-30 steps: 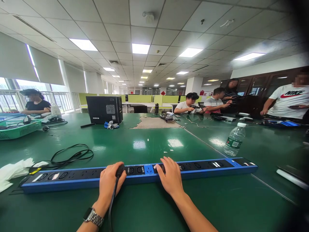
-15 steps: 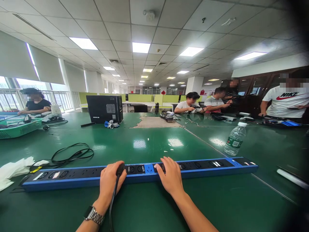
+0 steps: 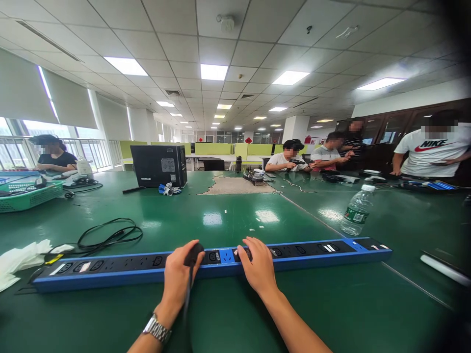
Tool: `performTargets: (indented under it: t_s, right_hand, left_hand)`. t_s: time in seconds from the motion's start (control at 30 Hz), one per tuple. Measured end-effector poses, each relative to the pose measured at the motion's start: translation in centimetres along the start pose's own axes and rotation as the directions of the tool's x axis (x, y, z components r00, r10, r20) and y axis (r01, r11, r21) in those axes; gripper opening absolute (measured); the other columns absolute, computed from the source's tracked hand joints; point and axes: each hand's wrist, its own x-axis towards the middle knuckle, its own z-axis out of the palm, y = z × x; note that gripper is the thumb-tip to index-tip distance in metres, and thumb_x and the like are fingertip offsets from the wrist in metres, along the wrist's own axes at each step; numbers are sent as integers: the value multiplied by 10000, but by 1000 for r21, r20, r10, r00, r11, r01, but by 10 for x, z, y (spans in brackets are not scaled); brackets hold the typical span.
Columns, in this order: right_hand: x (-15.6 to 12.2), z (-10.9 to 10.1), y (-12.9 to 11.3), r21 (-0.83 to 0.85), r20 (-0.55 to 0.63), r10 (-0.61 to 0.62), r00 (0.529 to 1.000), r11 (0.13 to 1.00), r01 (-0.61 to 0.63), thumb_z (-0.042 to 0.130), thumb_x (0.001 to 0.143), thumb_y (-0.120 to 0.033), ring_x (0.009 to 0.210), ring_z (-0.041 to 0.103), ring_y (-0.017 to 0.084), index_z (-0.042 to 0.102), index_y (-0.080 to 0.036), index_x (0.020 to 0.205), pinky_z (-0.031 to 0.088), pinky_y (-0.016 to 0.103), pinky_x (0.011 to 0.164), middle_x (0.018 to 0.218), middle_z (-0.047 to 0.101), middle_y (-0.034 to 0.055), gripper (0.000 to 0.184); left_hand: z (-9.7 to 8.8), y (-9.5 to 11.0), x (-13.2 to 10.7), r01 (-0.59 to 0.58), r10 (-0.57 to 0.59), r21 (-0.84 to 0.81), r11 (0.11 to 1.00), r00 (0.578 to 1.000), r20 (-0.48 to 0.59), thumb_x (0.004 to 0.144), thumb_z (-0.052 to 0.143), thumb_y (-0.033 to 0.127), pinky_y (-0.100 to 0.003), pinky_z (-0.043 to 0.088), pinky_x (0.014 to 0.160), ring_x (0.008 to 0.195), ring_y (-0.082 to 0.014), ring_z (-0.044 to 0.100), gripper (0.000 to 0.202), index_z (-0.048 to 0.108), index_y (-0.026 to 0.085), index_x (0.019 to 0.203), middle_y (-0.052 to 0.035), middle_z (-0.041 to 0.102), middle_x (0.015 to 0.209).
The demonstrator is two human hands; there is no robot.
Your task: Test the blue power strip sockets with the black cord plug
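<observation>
A long blue power strip (image 3: 110,279) with a row of black sockets lies across the table in front of me. My left hand (image 3: 178,277) is closed around a black power plug (image 3: 194,254) at its sockets, left of the blue middle outlet. From this plug a black cable runs down towards me. Whether the plug's pins touch a socket is hidden by my fingers. Just right of the blue outlet, my right hand (image 3: 259,267) grips the strip from above, fingers over the far edge and thumb on its top.
Behind the strip lies a coiled black cable (image 3: 110,235), with white tissue (image 3: 25,262) to its left. A water bottle (image 3: 357,211) stands at the right. Further back are a black computer case (image 3: 158,165), a green basket (image 3: 33,196) and several people around the table.
My left hand has moved right along the strip with the plug, uncovering a socket on its left. The plug appears higher and tilted. My right hand stays on the strip.
</observation>
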Motion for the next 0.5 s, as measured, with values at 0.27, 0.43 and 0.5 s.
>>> performTargets:
  t_s: [0.27, 0.43, 0.5]
  right_hand:
    - [-2, -10, -6, 463, 0, -8, 1000, 886, 7, 416, 914, -526, 611, 561, 176, 634, -194, 653, 440, 304, 625, 609, 614, 45, 475]
    - [-5, -2, -16, 659, 301, 70, 951, 706, -261, 449, 812, -708, 369, 396, 101, 564, -191, 541, 297, 259, 402, 431, 486, -2, 596]
    - [-6, 1, -23, 667, 429, 106, 897, 633, -393, 433, 764, -775, 308, 353, 82, 536, -192, 534, 226, 242, 343, 404, 478, -7, 635]
  left_hand:
    - [48, 50, 3, 55, -72, 100, 993, 982, 177, 836, 645, 342, -393, 488, 839, 873, -231, 649, 326, 686, 225, 1137, -75, 722, 934]
    - [51, 58, 3, 10, -59, 191, 982, 966, 252, 851, 597, 292, -413, 460, 843, 891, -238, 636, 325, 677, 251, 1164, -84, 720, 948]
    - [51, 58, 2, -29, -32, 203, 979, 956, 291, 851, 560, 229, -423, 450, 849, 931, -246, 623, 343, 669, 255, 1175, -81, 722, 960]
